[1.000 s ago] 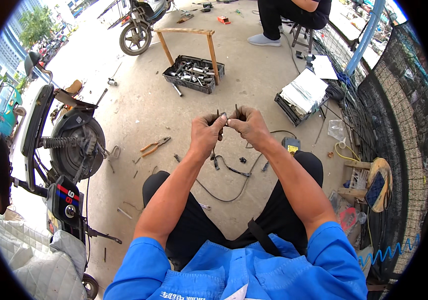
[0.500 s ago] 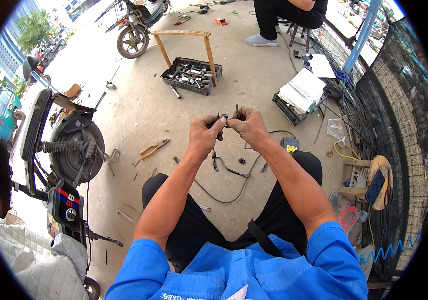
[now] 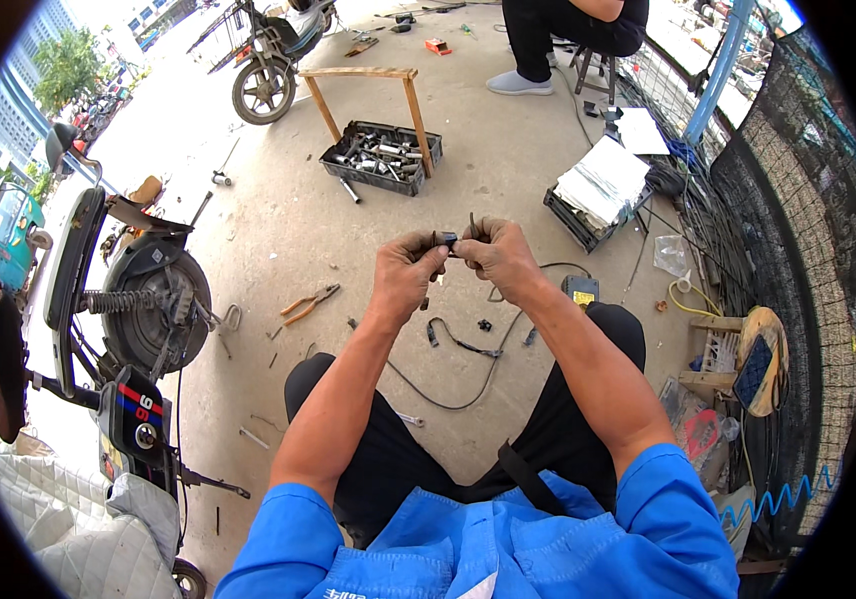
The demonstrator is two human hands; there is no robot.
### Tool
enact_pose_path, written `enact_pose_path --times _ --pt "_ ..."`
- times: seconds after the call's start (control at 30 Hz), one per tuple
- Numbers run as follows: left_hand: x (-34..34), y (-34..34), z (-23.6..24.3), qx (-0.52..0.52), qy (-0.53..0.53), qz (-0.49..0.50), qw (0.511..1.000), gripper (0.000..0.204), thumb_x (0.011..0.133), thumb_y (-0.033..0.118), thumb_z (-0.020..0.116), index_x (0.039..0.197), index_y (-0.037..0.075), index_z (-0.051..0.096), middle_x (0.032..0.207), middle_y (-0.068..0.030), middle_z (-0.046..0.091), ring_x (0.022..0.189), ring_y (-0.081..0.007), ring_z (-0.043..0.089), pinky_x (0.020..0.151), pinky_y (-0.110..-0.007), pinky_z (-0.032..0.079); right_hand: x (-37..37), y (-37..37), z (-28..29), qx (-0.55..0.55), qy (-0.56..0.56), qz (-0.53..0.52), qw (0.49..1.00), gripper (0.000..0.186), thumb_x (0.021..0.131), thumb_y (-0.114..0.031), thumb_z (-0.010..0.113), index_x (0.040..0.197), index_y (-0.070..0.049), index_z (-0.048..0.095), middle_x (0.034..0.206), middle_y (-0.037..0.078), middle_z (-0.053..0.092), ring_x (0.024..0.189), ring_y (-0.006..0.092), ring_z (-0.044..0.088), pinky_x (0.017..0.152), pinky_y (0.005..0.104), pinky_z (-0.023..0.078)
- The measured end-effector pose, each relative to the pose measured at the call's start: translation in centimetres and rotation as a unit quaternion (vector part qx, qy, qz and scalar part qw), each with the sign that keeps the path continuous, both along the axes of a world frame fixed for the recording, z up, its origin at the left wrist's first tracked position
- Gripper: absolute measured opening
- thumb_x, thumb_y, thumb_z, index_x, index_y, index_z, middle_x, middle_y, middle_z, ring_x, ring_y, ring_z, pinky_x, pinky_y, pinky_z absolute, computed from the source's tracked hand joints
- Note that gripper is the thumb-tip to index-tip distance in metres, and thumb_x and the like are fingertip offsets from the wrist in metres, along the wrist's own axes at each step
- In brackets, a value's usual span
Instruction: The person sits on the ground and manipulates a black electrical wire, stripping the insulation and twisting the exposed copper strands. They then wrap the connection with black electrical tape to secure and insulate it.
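Note:
Both hands meet in front of me above the concrete floor. Between thumb and fingers my left hand (image 3: 403, 272) pinches a small black part (image 3: 445, 239), perhaps a cable plug. My right hand (image 3: 498, 262) is closed on the other side of it, fingertips almost touching the left ones. A thin dark strand (image 3: 472, 226) sticks up from the right fingers. Below them a black cable (image 3: 448, 406) loops over the floor between my knees, with a short branch (image 3: 468, 345) on it. The fingers hide most of the part.
Orange-handled pliers (image 3: 310, 304) lie left of my hands. A grey box with a yellow label (image 3: 582, 291) sits by my right knee. Ahead stands a black crate of sockets (image 3: 373, 181) with a wooden handle. An electric scooter (image 3: 153, 299) is at left; a person (image 3: 573, 35) sits far right.
My left hand has shifted slightly, and the black part shows more between the fingertips. The view has tilted a little; the floor items stay put.

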State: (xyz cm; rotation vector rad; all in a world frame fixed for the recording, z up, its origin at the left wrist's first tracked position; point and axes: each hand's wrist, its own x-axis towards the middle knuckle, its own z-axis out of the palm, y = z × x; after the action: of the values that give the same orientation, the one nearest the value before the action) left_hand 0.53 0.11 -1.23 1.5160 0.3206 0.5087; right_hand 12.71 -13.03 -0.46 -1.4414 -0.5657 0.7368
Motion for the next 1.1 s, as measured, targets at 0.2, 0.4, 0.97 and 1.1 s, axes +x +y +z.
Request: enact_pose_path --times 0.2,0.4,0.97,1.1 --pt "0.0 0.2 -0.1 0.013 0.019 -0.009 1.0 0.015 0.092 -0.001 0.063 0.105 -0.003 0.069 0.082 -0.0038 0.068 0.066 -0.0078 0.054 0.059 -0.023 0.045 0.4 -0.1 -0.2 0.033 0.066 0.014 0.997 0.013 0.082 -0.007 0.069 0.088 0.003 0.064 0.074 0.007 0.062 0.058 0.0101 0.055 0.046 0.0236 0.041" --pt "0.0 0.3 -0.4 0.079 -0.003 -0.024 0.997 0.014 0.093 -0.002 0.059 0.103 0.001 0.068 0.085 -0.0024 0.069 0.068 -0.0059 0.052 0.06 -0.023 0.044 0.6 -0.3 0.0 0.015 0.075 0.029 0.997 0.012 0.082 -0.006 0.067 0.089 0.003 0.063 0.075 0.007 0.062 0.059 0.0101 0.056 0.047 0.0233 0.042" --pt "-0.2 0.5 0.5 -0.03 -0.019 -0.037 0.999 0.011 0.096 0.01 0.059 0.1 0.001 0.063 0.074 -0.0012 0.06 0.063 -0.0073 0.05 0.057 -0.022 0.038 0.7 -0.5 0.3 0.034 0.063 0.047 0.996 0.013 0.088 -0.008 0.069 0.092 0.003 0.065 0.076 0.006 0.065 0.06 0.0092 0.056 0.049 0.0228 0.043" --pt "-0.4 0.0 1.6 -0.063 0.027 0.002 0.998 0.015 0.096 0.014 0.063 0.1 -0.001 0.064 0.074 -0.0028 0.061 0.061 -0.0079 0.051 0.055 -0.022 0.039 0.5 -0.5 0.5 0.021 0.047 0.049 0.997 0.013 0.087 -0.007 0.07 0.092 0.003 0.065 0.076 0.006 0.064 0.06 0.0092 0.056 0.049 0.023 0.042"
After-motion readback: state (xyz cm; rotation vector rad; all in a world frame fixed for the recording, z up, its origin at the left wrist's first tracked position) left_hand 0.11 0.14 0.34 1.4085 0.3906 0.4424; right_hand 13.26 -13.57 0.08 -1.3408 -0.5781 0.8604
